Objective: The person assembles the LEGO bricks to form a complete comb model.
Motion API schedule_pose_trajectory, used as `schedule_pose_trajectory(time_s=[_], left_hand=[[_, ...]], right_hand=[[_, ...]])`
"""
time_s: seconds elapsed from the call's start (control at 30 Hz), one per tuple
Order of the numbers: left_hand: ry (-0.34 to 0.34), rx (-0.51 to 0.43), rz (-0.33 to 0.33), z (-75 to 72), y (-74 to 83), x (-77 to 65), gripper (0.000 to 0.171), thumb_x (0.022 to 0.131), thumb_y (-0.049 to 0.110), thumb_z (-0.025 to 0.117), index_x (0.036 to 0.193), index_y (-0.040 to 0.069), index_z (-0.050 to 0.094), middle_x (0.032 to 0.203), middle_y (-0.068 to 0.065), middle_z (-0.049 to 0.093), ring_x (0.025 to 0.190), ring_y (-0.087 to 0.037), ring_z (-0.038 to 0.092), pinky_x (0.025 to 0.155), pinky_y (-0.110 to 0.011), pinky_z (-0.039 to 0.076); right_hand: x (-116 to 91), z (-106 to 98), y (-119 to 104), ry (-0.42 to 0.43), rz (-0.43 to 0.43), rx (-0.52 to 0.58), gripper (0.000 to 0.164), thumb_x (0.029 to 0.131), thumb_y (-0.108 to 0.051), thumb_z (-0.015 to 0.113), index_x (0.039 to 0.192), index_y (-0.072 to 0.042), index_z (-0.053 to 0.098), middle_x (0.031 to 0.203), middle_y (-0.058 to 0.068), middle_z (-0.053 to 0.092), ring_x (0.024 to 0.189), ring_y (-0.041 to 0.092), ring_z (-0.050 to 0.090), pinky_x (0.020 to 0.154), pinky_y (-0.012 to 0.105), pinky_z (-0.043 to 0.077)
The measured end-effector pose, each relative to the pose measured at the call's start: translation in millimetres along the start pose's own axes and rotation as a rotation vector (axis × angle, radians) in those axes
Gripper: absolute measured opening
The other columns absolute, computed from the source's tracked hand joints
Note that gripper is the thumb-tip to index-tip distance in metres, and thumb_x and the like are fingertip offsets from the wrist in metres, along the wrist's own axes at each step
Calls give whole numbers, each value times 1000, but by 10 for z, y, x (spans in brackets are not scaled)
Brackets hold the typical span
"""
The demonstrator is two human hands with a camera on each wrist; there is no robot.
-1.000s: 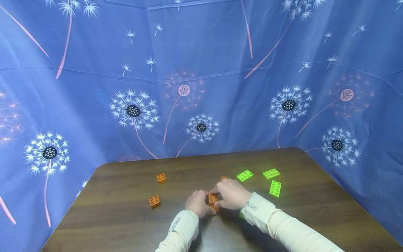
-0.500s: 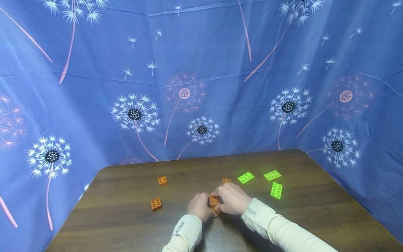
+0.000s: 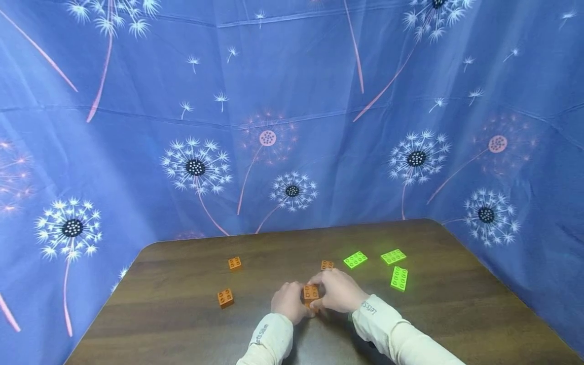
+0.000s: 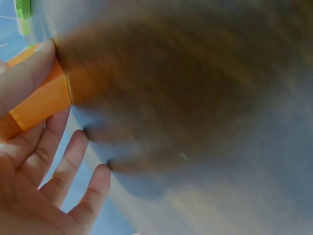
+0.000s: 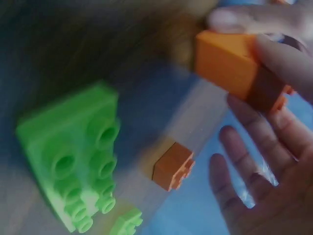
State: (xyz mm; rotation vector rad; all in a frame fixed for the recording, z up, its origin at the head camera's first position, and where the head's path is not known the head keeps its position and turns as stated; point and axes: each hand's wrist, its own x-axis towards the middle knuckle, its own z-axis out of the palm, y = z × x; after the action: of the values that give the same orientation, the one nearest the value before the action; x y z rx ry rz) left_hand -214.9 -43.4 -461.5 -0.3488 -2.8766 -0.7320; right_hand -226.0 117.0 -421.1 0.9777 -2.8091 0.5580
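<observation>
Two orange toy building bricks stand stacked near the table's front middle, the studded upper brick (image 3: 311,291) over the lower brick (image 5: 222,61). My left hand (image 3: 288,302) grips the stack from the left, thumb in front and fingertips behind; its other fingers spread loosely in the left wrist view. From the right, my right hand (image 3: 338,290) pinches the upper brick between thumb and fingers, the remaining fingers relaxed in the right wrist view. Hands cover much of the stack's sides. Close by the right hand lies a green eight-stud brick (image 5: 73,152), mostly hidden under the sleeve in the head view.
Behind the right hand sits another orange brick (image 3: 327,264). Two more, a nearer orange brick (image 3: 225,298) and a farther one (image 3: 234,263), lie left. Three flat green bricks (image 3: 399,279) lie at right. A blue dandelion-patterned cloth (image 3: 292,126) hangs behind the brown table (image 3: 182,274).
Both hands stay on the orange stack. My right hand's fingers have shifted slightly, showing more of the upper brick's top. The head view has tilted a little; the other bricks stay put.
</observation>
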Motion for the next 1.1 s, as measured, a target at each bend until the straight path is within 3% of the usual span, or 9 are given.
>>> schedule_pose_trajectory(time_s=[0.1, 0.17, 0.3, 0.43, 0.57, 0.77, 0.93, 1.1], left_hand=[[18, 21, 13, -7, -27, 9, 45, 55, 22, 98, 92, 9, 75, 81, -4, 68, 78, -25, 65, 69, -42, 55], [16, 13, 11, 14, -19, -23, 48, 55, 22, 98, 95, 7, 75, 83, -5, 68, 80, -26, 66, 71, -43, 56], [14, -5, -15, 16, 1, -43, 57, 56, 21, 98, 104, 3, 74, 94, -11, 71, 88, -31, 67, 78, -47, 56], [5, -11, -36, -4, 15, -38, 61, 56, 21, 98, 108, 1, 74, 101, -14, 72, 93, -34, 68, 82, -50, 55], [-5, -28, -44, -26, 24, -31, 62, 56, 19, 98, 109, -1, 73, 101, -16, 71, 93, -35, 68, 83, -50, 55], [-26, -39, -49, -42, 39, -25, 63, 57, 19, 98, 111, -2, 72, 102, -17, 71, 94, -36, 67, 84, -52, 55], [-19, -42, -64, -44, 59, -27, 65, 57, 18, 98, 112, -2, 72, 104, -18, 71, 96, -37, 67, 86, -53, 54], [-17, -23, -60, -26, 51, -32, 63, 57, 19, 98, 111, -1, 72, 103, -16, 71, 95, -36, 67, 85, -52, 55]], right_hand=[[-5, -63, 54, -52, 19, 111, 46, 67, -24, 93, 108, -10, 77, 100, -1, 76, 89, 20, 68, 79, 39, 55], [-81, -140, 98, -99, 47, 150, 51, 73, -23, 90, 118, -8, 73, 111, 4, 74, 101, 27, 67, 89, 48, 53], [-253, -304, 229, -114, 74, 87, 43, 82, -5, 77, 125, -5, 68, 122, 11, 70, 113, 37, 64, 97, 59, 49], [-447, -355, 367, -144, 32, -45, 54, 70, 16, 67, 118, -9, 73, 116, 8, 71, 110, 34, 65, 95, 55, 52], [-582, -332, 461, -191, -10, -81, 65, 61, 19, 67, 117, -14, 74, 120, 7, 71, 115, 35, 63, 98, 56, 50], [-652, -286, 526, -211, -3, -54, 53, 65, 1, 84, 114, -18, 76, 126, 7, 70, 123, 41, 59, 101, 63, 45], [-658, -248, 584, -137, -31, -62, 40, 68, -17, 91, 105, -20, 78, 112, 1, 73, 110, 31, 65, 95, 52, 51], [-654, -202, 600, -92, -62, -86, 40, 66, -21, 91, 104, -22, 78, 102, -5, 71, 98, 22, 65, 87, 44, 54]])
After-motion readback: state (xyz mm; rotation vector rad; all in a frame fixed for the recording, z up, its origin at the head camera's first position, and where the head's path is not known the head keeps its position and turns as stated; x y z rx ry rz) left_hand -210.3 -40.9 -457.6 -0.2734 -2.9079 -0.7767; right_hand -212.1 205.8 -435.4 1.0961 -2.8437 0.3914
